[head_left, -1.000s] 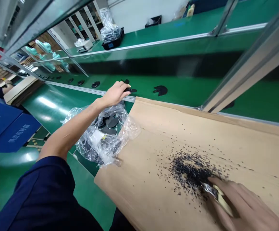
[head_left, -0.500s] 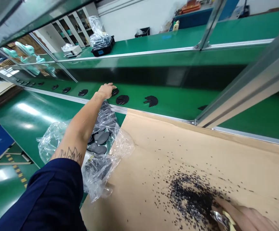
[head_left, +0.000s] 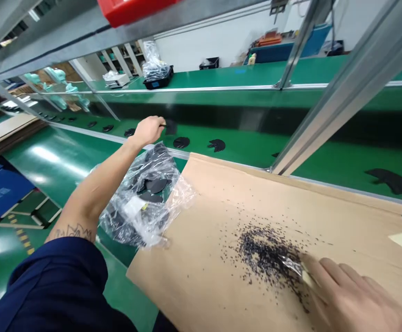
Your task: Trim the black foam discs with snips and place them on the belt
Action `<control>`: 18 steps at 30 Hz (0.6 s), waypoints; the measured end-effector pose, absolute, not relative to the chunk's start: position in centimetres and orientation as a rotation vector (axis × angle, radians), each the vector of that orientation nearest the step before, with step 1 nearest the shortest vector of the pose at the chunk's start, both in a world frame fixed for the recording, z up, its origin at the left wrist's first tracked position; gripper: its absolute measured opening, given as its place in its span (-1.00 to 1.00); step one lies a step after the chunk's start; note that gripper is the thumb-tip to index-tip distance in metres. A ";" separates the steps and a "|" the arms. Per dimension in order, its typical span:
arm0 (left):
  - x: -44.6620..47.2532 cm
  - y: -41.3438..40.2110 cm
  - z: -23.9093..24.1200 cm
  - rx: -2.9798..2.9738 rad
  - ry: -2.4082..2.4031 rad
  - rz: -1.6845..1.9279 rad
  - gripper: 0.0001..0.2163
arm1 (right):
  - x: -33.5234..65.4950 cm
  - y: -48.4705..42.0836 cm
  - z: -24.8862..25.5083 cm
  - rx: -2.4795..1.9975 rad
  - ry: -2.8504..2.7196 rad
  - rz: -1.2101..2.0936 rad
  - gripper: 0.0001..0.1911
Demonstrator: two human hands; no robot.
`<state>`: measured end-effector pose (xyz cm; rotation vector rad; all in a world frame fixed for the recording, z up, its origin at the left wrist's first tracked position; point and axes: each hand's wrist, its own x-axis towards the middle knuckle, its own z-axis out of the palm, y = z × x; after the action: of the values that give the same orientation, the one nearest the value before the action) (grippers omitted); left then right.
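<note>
My left hand is reached out over the green conveyor belt, fingers pinched at the edge of a flat black piece, which is smeared by motion. My right hand is closed around a small tool with a shiny metal tip and a pale yellow handle; its exact kind is unclear. That tip is over a heap of tiny black bits on brown paper. Below my left forearm, a clear plastic bag holds several dark oval pieces.
More flat black pieces lie along the belt, including a round one, a notched one and a curved one. A slanted metal post rises at the belt's near edge. A red bin hangs overhead.
My left hand has pinched the black piece, which is now blurred and seems raised from the belt. My right hand and its tool have come further into view. The camera view has shifted.
</note>
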<state>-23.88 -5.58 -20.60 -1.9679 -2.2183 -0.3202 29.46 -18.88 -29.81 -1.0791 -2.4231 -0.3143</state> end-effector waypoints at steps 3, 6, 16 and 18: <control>-19.1 -9.8 -19.0 -2.263 -2.026 -0.390 -0.76 | 27.5 -19.0 -28.5 -0.846 -2.483 -0.339 -0.74; -12.3 -15.3 -19.0 -2.798 -1.782 -0.454 -0.74 | 24.3 -19.9 -27.5 -0.817 -2.365 -0.118 -0.65; -7.5 -23.4 -23.5 -2.904 -2.069 -0.079 -0.77 | 22.1 -21.9 -28.8 -0.865 -2.110 0.712 -0.89; -10.3 -22.6 -23.9 -2.393 -2.244 0.169 -0.81 | 23.2 -21.7 -29.0 -1.095 -1.945 0.898 -0.77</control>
<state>-10.26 -22.56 -23.87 -2.3929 -2.2436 0.1687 23.17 -21.72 -29.00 -1.0945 -1.9451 0.8980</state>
